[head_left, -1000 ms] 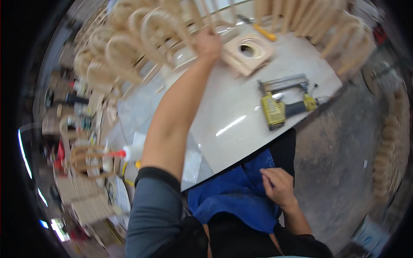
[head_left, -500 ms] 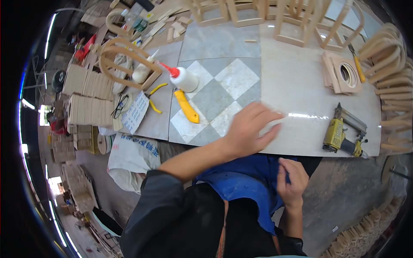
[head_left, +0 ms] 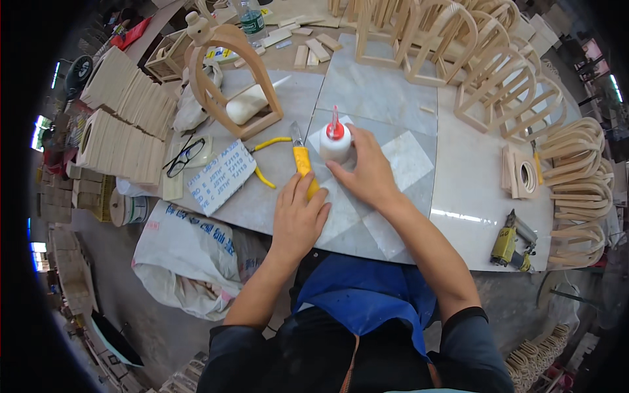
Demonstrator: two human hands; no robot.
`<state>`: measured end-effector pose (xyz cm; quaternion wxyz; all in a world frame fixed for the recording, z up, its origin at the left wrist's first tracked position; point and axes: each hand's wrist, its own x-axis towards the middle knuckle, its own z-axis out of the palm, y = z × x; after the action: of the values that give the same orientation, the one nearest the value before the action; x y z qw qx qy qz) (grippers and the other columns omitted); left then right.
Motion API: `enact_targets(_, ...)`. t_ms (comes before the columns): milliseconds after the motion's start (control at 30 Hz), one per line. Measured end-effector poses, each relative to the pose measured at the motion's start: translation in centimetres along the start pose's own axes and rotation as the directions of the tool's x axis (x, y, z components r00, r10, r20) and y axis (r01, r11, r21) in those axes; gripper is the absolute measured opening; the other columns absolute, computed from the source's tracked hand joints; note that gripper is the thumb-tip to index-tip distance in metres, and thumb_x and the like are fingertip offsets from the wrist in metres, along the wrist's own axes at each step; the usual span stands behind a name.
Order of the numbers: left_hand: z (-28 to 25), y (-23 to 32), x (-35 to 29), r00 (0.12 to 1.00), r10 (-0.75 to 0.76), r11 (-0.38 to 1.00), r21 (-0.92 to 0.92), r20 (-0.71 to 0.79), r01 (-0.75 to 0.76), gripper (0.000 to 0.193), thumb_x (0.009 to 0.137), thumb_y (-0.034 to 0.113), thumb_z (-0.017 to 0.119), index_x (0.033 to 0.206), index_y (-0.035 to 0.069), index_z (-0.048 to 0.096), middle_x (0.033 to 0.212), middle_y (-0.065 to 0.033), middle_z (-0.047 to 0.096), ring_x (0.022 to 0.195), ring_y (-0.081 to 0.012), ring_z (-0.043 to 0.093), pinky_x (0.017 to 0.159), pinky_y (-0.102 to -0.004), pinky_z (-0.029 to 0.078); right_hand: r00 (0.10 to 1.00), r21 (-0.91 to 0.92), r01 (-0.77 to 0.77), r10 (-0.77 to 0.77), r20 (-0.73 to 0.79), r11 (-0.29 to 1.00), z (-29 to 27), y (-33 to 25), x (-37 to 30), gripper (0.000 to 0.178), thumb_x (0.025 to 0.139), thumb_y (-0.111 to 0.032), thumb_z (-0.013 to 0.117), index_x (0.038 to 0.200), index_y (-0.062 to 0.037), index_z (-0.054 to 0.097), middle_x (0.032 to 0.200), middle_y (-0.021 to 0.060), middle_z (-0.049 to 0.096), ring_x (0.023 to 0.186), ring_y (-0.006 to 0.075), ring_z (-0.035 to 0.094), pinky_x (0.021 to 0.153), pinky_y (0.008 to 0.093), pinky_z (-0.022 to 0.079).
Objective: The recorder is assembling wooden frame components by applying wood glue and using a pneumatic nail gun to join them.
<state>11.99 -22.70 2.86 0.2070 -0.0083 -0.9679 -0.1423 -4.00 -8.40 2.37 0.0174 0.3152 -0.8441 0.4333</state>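
Note:
My left hand (head_left: 296, 219) lies over the lower end of a yellow utility knife (head_left: 302, 157), its fingers closed on the handle. The knife's blade points toward the far side of the table. Just to its right, my right hand (head_left: 370, 171) wraps the side of a white squeeze bottle (head_left: 334, 149) with a red cap and a pointed nozzle. The bottle stands upright on the table. Left of the knife lie yellow-handled pliers (head_left: 272, 142), partly beside a printed card (head_left: 221, 177) and black-framed glasses (head_left: 185, 157).
An arched wooden frame (head_left: 272, 121) stands at the back left around another white bottle (head_left: 247, 105). Stacked wooden panels (head_left: 121, 147) are at the left. Several arched frames (head_left: 442, 46) line the far edge. A nail gun (head_left: 506, 245) and square wooden pieces (head_left: 519, 172) lie at the right.
My left hand has moved left from mid-table onto the utility knife. My right hand has risen from below the table edge to the squeeze bottle. The view has shifted.

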Motion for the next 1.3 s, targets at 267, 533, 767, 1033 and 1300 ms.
enact_targets(267, -0.4, -2.7, -0.5, 0.997, -0.071, 0.992, -0.107, -0.005, 0.07, 0.031, 0.089, 0.012, 0.079, 0.12, 0.008, 0.075, 0.148, -0.0168, 0.06, 0.136, -0.0378, 0.057, 0.113, -0.0454, 0.049, 0.999, 0.007, 0.041, -0.041, 0.015, 0.999, 2.7, -0.5, 3.7, 0.074, 0.083, -0.016, 0.087, 0.149, -0.0026, 0.055, 0.135, 0.0165, 0.064, 0.117, 0.0353, 0.065, 0.101, 0.0413, 0.056)
enact_targets(533, -0.2, -2.3, -0.1, 0.985, -0.172, 0.975, -0.149, -0.035, 0.165, 0.041, 0.083, 0.014, 0.084, 0.123, 0.009, 0.074, 0.14, -0.0174, 0.063, 0.121, -0.0342, 0.064, 0.102, -0.0409, 0.056, 0.984, 0.056, 0.083, -0.09, 0.152, 0.995, -2.7, 2.6, 10.7, 0.062, 0.081, 0.002, 0.066, 0.143, -0.0021, 0.063, 0.132, 0.0138, 0.07, 0.115, 0.0292, 0.068, 0.101, 0.0361, 0.057)
enact_targets(767, 0.0, -2.9, -0.8, 0.982, -0.115, 0.981, -0.171, -0.152, 0.089, 0.042, 0.082, 0.016, 0.084, 0.123, 0.01, 0.075, 0.135, -0.0155, 0.065, 0.118, -0.0326, 0.066, 0.1, -0.0402, 0.058, 0.999, -0.571, -0.039, 0.024, -0.033, 0.82, 7.2, 4.6, 31.4, 0.085, 0.086, -0.057, 0.076, 0.143, 0.0046, 0.061, 0.139, 0.0242, 0.067, 0.129, 0.0365, 0.063, 0.108, 0.0432, 0.051)
enact_targets(1033, -0.8, -3.5, -1.4, 0.975, -0.188, 0.97, -0.179, -0.116, 0.165, 0.036, 0.082, 0.016, 0.084, 0.117, 0.011, 0.077, 0.131, -0.0145, 0.067, 0.115, -0.0325, 0.068, 0.1, -0.0401, 0.059, 0.793, -0.568, -0.076, 0.395, 0.464, 0.82, 9.7, 2.4, 35.6, 0.073, 0.08, -0.052, 0.08, 0.128, 0.003, 0.073, 0.109, 0.0211, 0.079, 0.106, 0.0348, 0.075, 0.093, 0.0458, 0.06)
enact_targets(1300, 0.7, -3.2, -1.1, 0.992, -0.116, 0.962, -0.254, -0.052, 0.099, 0.03, 0.08, 0.009, 0.081, 0.11, 0.008, 0.079, 0.125, -0.0167, 0.067, 0.111, -0.0382, 0.066, 0.097, -0.049, 0.058, 0.922, -0.52, -0.013, 0.212, 0.324, 0.854, 9.2, 6.3, 32.8, 0.039, 0.083, -0.031, 0.075, 0.101, 0.0021, 0.081, 0.102, 0.0207, 0.082, 0.092, 0.0374, 0.079, 0.081, 0.0482, 0.064)
